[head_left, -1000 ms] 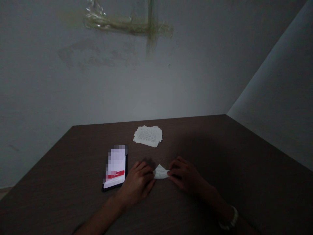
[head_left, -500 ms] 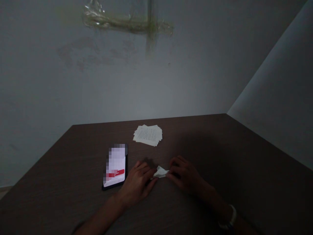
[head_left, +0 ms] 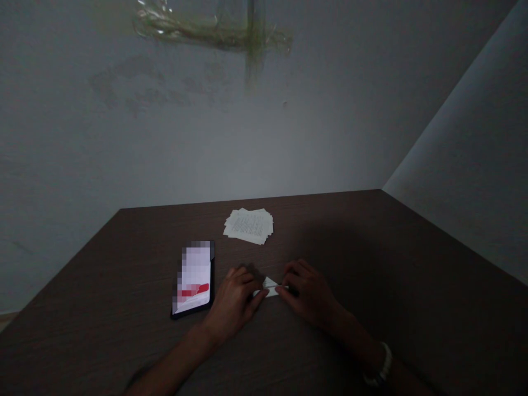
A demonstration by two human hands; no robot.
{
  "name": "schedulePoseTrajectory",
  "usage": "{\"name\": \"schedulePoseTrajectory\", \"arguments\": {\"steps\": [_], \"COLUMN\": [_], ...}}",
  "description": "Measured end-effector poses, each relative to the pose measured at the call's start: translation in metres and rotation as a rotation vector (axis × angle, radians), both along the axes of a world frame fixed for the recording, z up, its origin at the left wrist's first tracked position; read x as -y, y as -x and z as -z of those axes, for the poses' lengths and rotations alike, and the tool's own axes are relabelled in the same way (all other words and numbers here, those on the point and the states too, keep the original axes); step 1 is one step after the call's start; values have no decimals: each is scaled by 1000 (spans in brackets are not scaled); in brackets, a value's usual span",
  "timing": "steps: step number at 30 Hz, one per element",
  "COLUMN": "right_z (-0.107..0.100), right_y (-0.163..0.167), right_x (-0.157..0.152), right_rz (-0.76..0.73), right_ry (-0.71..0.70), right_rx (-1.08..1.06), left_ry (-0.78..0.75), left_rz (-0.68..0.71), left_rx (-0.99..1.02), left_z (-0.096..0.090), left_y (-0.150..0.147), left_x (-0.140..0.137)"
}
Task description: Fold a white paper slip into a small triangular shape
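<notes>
A small folded piece of white paper lies low over the table between my two hands, its top rising to a point and its lower strip flat. My left hand pinches its left end between thumb and fingers. At the right end, the thumb and fingers of my right hand grip it too. Both ends of the paper are covered by fingertips. A pale bracelet circles my right wrist.
Beyond my hands a loose stack of printed paper sheets lies on the brown table. A phone with a lit screen rests left of my left hand. A wall with shiny tape stands behind the table, another wall on the right.
My right thumb has shifted slightly left along the paper's lower edge. The paper now shows a flatter lower strip beneath its pointed top. Stack and phone stay put.
</notes>
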State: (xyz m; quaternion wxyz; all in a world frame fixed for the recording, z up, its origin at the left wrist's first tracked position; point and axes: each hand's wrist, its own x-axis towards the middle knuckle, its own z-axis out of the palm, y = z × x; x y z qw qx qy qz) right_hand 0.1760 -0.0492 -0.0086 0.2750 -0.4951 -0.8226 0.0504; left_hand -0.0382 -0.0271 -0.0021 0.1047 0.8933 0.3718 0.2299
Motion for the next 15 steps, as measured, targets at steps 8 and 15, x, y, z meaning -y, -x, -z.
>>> {"name": "schedulePoseTrajectory", "arguments": {"steps": [8, 15], "right_z": [0, -2], "right_y": [3, 5], "right_x": [-2, -4], "right_rz": [40, 45], "right_ry": [31, 25], "right_rx": [-4, 32], "left_ry": [33, -2], "left_rz": [-21, -30], "left_rx": [-9, 19], "left_z": [-2, 2], "left_y": [-1, -2], "left_x": [1, 0]}}
